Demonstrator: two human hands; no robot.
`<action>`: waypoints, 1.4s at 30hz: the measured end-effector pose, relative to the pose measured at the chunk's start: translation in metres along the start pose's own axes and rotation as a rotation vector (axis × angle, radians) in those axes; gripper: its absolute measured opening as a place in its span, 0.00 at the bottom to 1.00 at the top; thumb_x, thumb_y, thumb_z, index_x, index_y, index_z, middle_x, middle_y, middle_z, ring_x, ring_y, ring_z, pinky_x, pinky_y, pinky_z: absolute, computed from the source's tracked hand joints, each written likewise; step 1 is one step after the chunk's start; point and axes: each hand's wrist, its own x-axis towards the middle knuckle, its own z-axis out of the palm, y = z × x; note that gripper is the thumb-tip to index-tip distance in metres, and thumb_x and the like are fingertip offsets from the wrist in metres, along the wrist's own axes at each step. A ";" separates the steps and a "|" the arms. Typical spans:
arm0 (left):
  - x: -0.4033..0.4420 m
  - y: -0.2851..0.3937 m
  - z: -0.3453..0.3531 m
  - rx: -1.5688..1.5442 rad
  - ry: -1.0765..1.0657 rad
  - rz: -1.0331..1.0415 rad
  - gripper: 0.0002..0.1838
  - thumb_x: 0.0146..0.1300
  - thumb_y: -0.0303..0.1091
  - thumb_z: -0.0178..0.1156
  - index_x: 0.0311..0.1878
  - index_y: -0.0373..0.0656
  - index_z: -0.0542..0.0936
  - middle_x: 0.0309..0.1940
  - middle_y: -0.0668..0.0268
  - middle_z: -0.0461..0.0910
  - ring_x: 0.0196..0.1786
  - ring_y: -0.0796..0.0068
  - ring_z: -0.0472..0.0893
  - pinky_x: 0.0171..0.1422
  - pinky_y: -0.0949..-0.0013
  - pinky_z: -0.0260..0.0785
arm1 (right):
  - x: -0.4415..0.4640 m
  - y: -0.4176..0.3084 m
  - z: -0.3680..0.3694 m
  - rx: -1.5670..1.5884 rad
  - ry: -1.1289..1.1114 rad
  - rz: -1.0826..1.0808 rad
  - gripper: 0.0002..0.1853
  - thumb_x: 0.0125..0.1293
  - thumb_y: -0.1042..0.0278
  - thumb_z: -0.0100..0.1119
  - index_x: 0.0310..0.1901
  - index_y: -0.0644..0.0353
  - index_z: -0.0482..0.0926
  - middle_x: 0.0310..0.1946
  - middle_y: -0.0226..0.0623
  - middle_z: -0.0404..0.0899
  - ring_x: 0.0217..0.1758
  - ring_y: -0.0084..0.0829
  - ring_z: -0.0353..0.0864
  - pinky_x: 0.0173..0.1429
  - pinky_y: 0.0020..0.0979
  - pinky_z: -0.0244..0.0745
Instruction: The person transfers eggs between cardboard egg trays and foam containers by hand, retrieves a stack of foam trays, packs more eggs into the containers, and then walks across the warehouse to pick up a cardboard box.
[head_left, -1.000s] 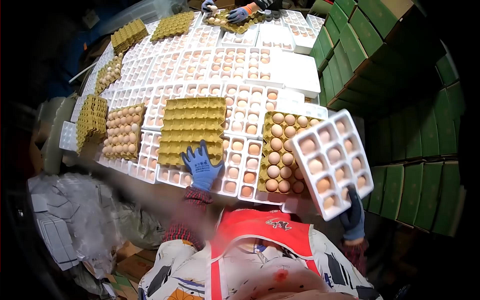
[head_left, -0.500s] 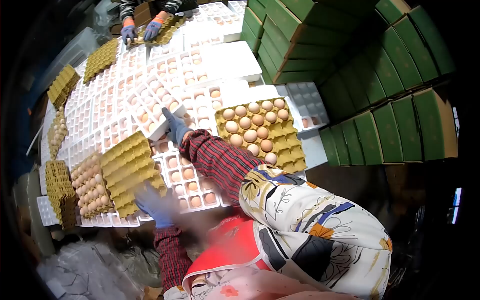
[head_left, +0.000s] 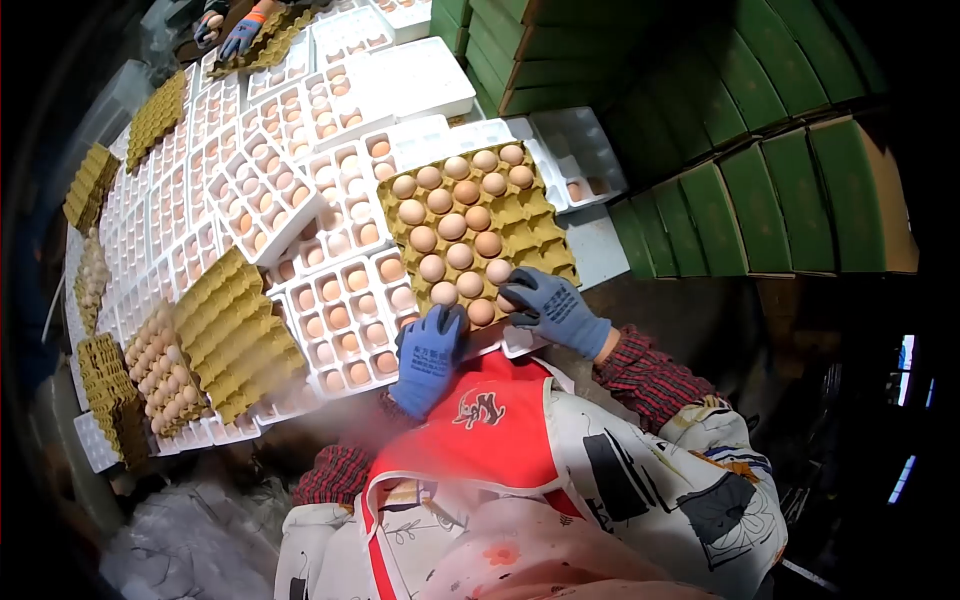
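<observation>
A yellow-brown egg tray (head_left: pixel 545 240) holds several eggs, and some cups along its right side are bare. My right hand (head_left: pixel 560 312), in a blue-grey glove with dark fingertips, is at its near edge with fingers closed around an egg (head_left: pixel 507 301). Gloved the same way, my left hand (head_left: pixel 430 362) has its fingers curled at the tray's near left corner; what they hold, if anything, is hidden. White egg trays (head_left: pixel 345 325) filled with eggs lie just left of that hand. One filled white tray (head_left: pixel 262 200) sits tilted on top of others.
Stacked yellow-brown trays (head_left: pixel 240 335) and a tray of eggs (head_left: pixel 163 370) stand at left. A co-worker's gloved hands (head_left: pixel 240 38) are at the far end. A closed white tray (head_left: pixel 415 80) lies behind; green boxes (head_left: pixel 780 200) are stacked at right.
My right hand has left the tilted white tray and come back to the near edge of the egg tray. My left hand has moved right, from beside the stacked trays. The view has shifted.
</observation>
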 end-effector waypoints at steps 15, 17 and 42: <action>0.038 0.041 0.012 0.228 -0.157 0.007 0.23 0.56 0.35 0.62 0.57 0.50 0.75 0.50 0.61 0.76 0.45 0.56 0.79 0.41 0.58 0.74 | 0.040 0.030 0.007 -0.015 0.045 -0.067 0.14 0.59 0.61 0.63 0.45 0.54 0.78 0.38 0.40 0.76 0.40 0.45 0.80 0.44 0.43 0.75; 0.036 0.039 0.001 0.056 -0.043 0.045 0.24 0.51 0.33 0.66 0.55 0.49 0.77 0.49 0.61 0.77 0.44 0.54 0.80 0.43 0.59 0.75 | 0.040 0.038 -0.010 0.244 0.041 -0.004 0.15 0.61 0.64 0.62 0.50 0.55 0.77 0.41 0.42 0.79 0.43 0.42 0.82 0.49 0.41 0.77; 0.107 0.045 -0.049 -0.174 -0.013 -0.140 0.22 0.50 0.38 0.75 0.50 0.44 0.83 0.62 0.49 0.73 0.62 0.50 0.75 0.63 0.56 0.71 | 0.073 0.229 -0.049 0.069 0.392 0.610 0.27 0.55 0.53 0.68 0.55 0.53 0.78 0.61 0.45 0.71 0.48 0.47 0.81 0.54 0.44 0.77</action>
